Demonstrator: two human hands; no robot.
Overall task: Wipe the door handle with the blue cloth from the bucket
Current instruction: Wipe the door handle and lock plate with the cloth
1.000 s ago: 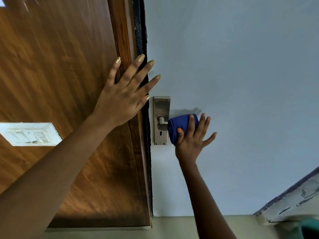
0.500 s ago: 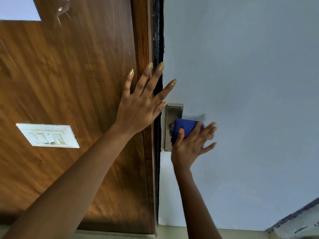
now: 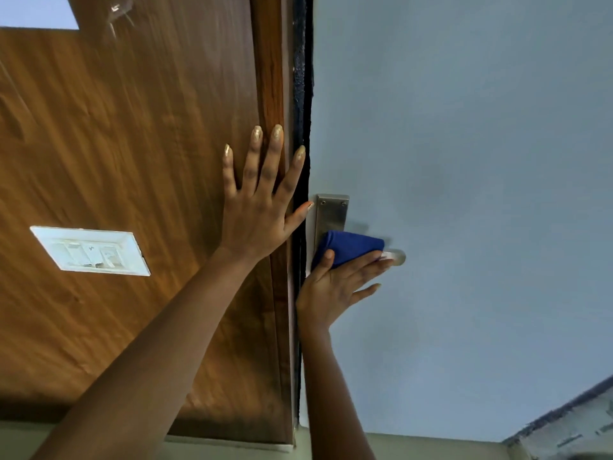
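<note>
A steel door handle (image 3: pixel 396 256) on a steel backplate (image 3: pixel 331 214) sits at the left edge of a pale blue-grey door (image 3: pixel 464 161). A folded blue cloth (image 3: pixel 348 245) is wrapped over the lever, leaving only its right tip showing. My right hand (image 3: pixel 335 287) presses the cloth onto the lever from below, thumb on the cloth's left end. My left hand (image 3: pixel 262 207) lies flat with fingers spread on the brown wooden frame (image 3: pixel 268 78) beside the door, thumb tip near the backplate. The bucket is out of sight.
A wood-grain panel (image 3: pixel 116 144) fills the left side, with a white switch plate (image 3: pixel 89 250) set in it. A dark seal strip (image 3: pixel 303 78) runs down between frame and door. A chipped white edge (image 3: pixel 570 429) shows at the bottom right corner.
The view has shifted, so the frame and handle sit further right. The cloth and my right hand have slid left along the lever toward the backplate, uncovering the lever's tip. My left hand stays flat.
</note>
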